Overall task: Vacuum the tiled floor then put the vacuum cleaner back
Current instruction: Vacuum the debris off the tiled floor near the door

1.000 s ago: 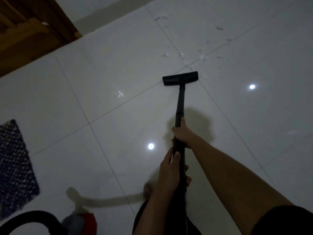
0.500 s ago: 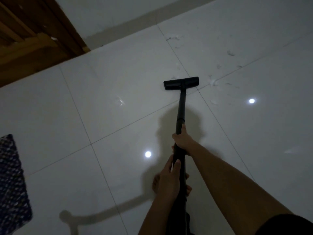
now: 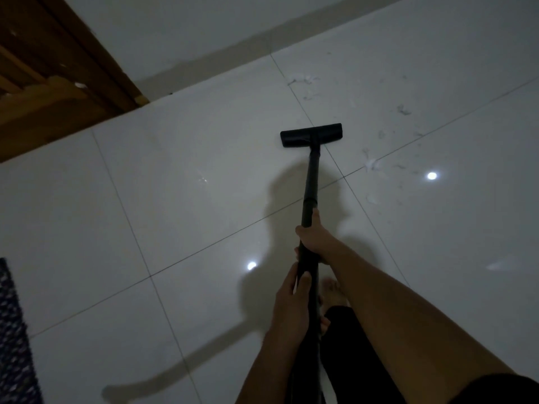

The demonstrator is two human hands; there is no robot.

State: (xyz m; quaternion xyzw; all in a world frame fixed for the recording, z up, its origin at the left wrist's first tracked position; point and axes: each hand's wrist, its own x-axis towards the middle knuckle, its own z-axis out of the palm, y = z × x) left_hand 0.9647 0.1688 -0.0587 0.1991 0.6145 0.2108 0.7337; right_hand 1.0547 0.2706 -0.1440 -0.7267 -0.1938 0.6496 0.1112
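While right grip [image 3: 313,239] and left grip [image 3: 291,303] clasp wand [image 3: 311,182], floor head [image 3: 311,135] rests well ahead on tiles [image 3: 175,228].

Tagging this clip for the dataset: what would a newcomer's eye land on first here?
The black vacuum head at centre, flat on the pale tiles, its wand gripped by both hands, right hand ahead of left hand. Next, lint scattered on the tiles up and right of the vacuum head, not yet cleaned. A wooden door fills the top-left corner.
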